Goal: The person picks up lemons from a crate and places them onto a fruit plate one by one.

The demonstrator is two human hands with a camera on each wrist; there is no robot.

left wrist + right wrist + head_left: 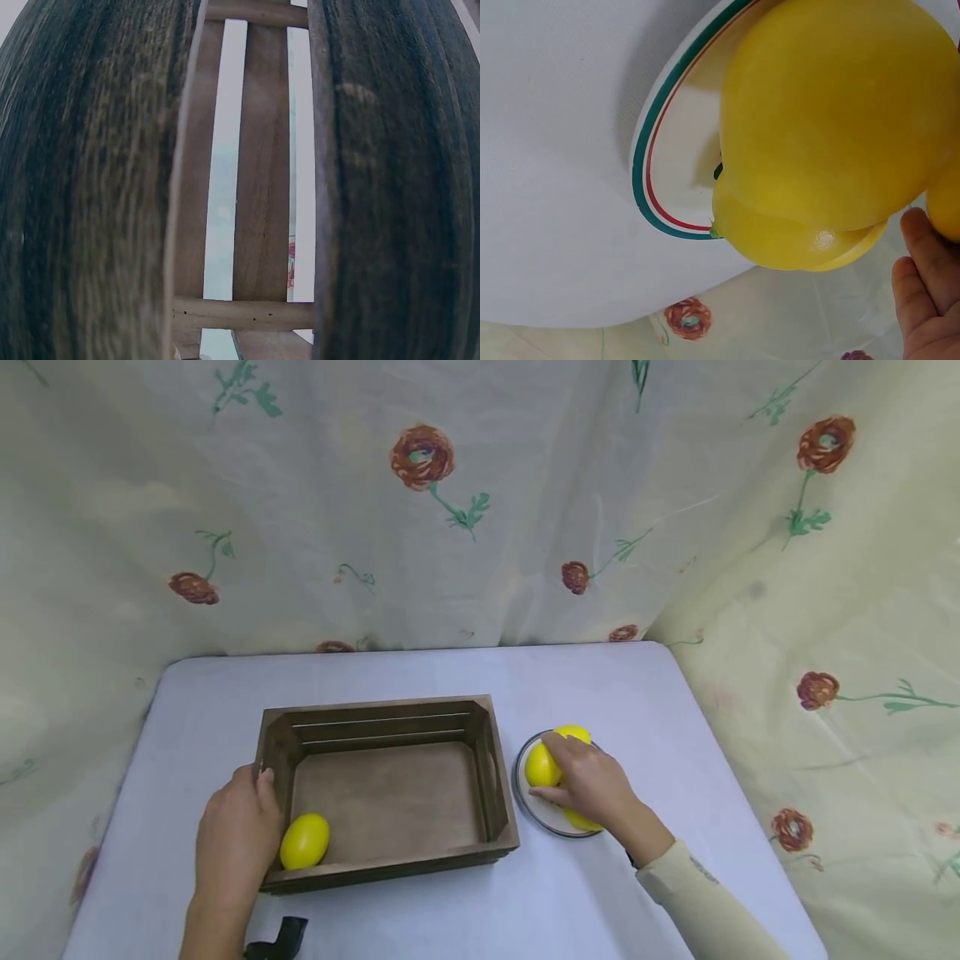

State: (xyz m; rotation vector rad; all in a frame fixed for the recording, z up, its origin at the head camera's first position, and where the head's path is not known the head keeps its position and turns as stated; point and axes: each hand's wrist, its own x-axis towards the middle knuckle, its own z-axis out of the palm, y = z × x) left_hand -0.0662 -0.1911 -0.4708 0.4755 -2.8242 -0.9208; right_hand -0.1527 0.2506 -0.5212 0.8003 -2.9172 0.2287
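My left hand [236,827] grips the left end of a brown wooden crate [390,793], thumb over its rim. Inside the crate, at the near left corner, lies a yellow lemon [305,841]. To the crate's right stands a white plate [534,806] with a green and red banded rim. Over it, my right hand [596,781] holds a lemon [543,766] between thumb and fingers. Another lemon [573,732] shows behind the hand and one more [582,820] in front, partly hidden. Slats [261,165] of the crate fill the left wrist view.
A white cloth covers the table [600,685], with rounded far corners. Floral curtains [495,527] hang behind it and along both sides. A black wrist mount [279,941] sticks out beside my left wrist, near the crate's front.
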